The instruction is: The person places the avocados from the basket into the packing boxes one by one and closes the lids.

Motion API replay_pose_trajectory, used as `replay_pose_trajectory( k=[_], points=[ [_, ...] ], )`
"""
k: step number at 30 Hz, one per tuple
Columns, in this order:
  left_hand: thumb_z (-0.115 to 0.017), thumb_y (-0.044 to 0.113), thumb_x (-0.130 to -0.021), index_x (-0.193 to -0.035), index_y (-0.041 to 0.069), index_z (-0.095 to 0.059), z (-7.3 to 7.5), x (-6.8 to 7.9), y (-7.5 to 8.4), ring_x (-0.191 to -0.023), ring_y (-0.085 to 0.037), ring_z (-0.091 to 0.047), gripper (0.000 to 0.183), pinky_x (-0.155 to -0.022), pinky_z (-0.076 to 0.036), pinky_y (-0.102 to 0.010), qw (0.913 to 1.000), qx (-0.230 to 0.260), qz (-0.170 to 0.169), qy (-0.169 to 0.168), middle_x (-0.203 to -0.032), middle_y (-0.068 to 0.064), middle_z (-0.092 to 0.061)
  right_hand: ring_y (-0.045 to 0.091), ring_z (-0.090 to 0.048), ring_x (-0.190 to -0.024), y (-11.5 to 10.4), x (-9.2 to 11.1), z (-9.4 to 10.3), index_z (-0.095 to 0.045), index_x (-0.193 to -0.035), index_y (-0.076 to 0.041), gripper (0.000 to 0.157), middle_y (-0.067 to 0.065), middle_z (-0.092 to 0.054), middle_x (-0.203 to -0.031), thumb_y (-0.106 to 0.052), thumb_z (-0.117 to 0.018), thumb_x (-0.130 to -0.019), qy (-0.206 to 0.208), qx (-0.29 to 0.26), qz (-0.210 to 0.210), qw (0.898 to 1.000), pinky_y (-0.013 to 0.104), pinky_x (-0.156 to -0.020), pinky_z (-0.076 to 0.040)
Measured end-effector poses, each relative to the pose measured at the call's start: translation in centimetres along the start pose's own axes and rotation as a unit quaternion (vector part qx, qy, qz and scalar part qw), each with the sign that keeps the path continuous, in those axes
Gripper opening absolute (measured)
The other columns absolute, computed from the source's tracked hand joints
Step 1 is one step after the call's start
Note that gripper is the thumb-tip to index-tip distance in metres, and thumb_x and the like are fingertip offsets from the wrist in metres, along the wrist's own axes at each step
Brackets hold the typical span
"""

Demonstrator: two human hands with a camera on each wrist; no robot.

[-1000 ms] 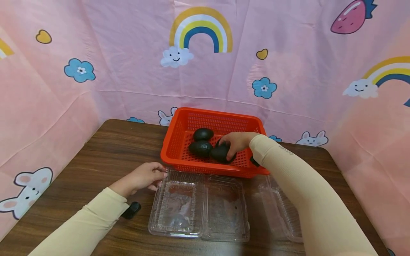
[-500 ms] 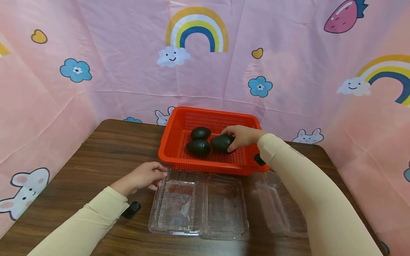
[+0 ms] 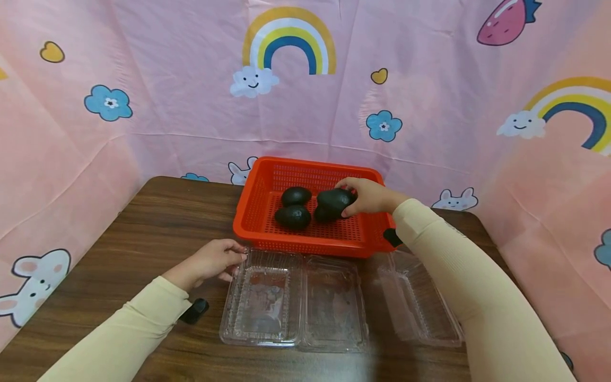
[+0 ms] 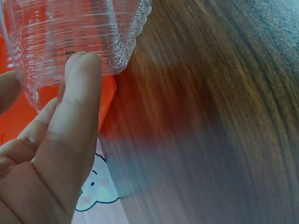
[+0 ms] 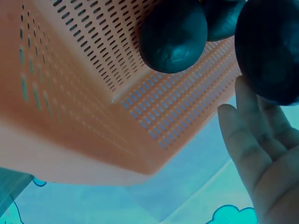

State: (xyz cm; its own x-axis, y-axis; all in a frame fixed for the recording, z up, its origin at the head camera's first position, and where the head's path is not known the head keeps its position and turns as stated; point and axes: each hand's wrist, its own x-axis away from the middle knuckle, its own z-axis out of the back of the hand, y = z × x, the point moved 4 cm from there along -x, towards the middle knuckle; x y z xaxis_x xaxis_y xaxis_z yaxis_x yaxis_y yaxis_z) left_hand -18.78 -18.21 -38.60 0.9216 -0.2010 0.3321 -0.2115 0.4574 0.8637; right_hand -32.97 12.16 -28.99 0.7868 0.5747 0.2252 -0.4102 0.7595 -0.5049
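My right hand [image 3: 366,197] grips a dark avocado [image 3: 336,199] over the right half of the red basket [image 3: 238,223]. In the right wrist view, that avocado [image 5: 273,51] hangs by the fingers. Another avocado [image 3: 325,214] shows partly beneath it; two more, a rear one [image 3: 296,196] and a front one [image 3: 293,217], lie to its left. With fingers mostly straight, my left hand [image 3: 210,262] touches the far left corner of an opened clear plastic clamshell [image 3: 230,307]. In the left wrist view, one finger [image 4: 79,93] lies against the clamshell's ribbed wall [image 4: 112,42].
A second clear plastic container [image 3: 425,307] stands at the right, partly behind the right sleeve [image 3: 458,265]. The brown wooden table [image 3: 157,228] meets a pink printed cloth [image 3: 191,95] at the back and sides. The basket stands just behind the clamshell.
My right hand has lifted the avocado up and back within the basket, uncovering another one under it. My left hand stays at the clamshell's corner. The head view shifts slightly.
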Motion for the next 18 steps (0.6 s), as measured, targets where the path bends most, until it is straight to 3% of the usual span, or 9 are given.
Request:
replay_pose_trajectory(
  k=[18],
  points=[
    [-0.052,0.012,-0.098,-0.124,-0.011,-0.051,0.2,0.2,-0.3,-0.077,-0.019,-0.057,0.035,-0.067,-0.057,-0.036,1.0000,0.004,0.003,-0.003,-0.098,-0.016,-0.057,0.034,-0.053,-0.108,-1.4,2.8,0.1,-0.048,-0.134,-0.013,0.061,0.016,-0.050,-0.125,-0.015,-0.078,-0.080,0.035,-0.006,0.024,0.999,0.048,-0.092,-0.047]
  ],
)
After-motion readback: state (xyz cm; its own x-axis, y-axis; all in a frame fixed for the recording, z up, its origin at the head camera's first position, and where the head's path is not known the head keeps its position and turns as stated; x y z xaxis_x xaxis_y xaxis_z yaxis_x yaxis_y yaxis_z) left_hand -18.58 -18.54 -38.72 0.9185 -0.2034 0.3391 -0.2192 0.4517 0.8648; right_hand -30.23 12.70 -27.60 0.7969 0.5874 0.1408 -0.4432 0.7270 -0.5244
